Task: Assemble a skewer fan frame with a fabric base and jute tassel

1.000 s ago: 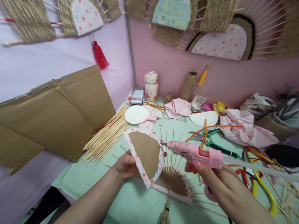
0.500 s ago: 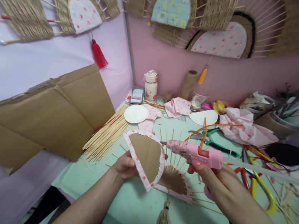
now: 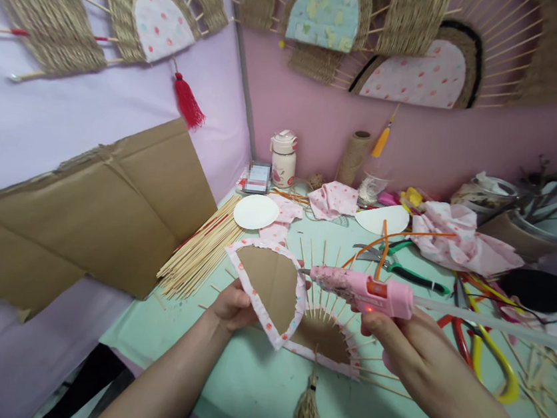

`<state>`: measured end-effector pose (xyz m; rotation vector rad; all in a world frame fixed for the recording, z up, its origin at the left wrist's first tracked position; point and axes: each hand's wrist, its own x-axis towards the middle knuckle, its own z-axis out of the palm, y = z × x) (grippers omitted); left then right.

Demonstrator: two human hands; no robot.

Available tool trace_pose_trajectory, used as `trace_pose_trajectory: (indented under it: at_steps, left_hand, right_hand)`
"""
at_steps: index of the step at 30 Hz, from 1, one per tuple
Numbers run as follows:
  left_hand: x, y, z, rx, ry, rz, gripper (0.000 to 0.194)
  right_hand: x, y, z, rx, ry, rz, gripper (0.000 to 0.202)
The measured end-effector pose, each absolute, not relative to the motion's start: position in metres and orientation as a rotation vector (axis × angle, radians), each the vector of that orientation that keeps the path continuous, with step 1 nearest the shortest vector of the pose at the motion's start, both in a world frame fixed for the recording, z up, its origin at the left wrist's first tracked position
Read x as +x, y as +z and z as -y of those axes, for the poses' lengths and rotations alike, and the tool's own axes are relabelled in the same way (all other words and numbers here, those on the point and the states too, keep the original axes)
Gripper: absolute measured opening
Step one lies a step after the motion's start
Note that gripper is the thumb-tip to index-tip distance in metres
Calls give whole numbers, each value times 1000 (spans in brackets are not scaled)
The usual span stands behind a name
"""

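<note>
My left hand (image 3: pixel 233 306) grips a half-round cardboard piece (image 3: pixel 273 282) edged with folded white fabric with coloured dots; its bare brown side faces me. In my right hand (image 3: pixel 397 336) is a pink hot glue gun (image 3: pixel 364 291) with a glue stick (image 3: pixel 477 320) out of its back and a small red light lit. The gun's nozzle is at the piece's right fabric rim; whether it touches, I cannot tell. Below lies a second half-round cardboard piece (image 3: pixel 326 340), fabric-edged, with thin sticks fanning out. A straw tassel (image 3: pixel 308 410) hangs from its straight edge.
Left of my hands lie a bundle of thin sticks (image 3: pixel 204 247) and a large cardboard sheet (image 3: pixel 122 211). Green-handled pruners (image 3: pixel 412 274), yellow-handled pliers (image 3: pixel 500 362) and dotted fabric (image 3: pixel 466 237) lie to the right. A bottle (image 3: pixel 283 162) and a twine roll (image 3: pixel 353 158) stand behind.
The glue gun's nozzle has shifted slightly down along the right rim of the held cardboard piece. That piece has tilted a little; both hands keep their hold.
</note>
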<state>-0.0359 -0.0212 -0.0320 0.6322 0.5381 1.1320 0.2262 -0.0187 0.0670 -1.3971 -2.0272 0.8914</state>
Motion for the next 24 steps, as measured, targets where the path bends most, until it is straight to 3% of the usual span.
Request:
trace_pose_trajectory:
  at_steps: [24]
  left_hand:
    - [-36,-12,19,650,1340,-608,102]
  right_hand:
    - [224,70,25,-1427,999,1915,52]
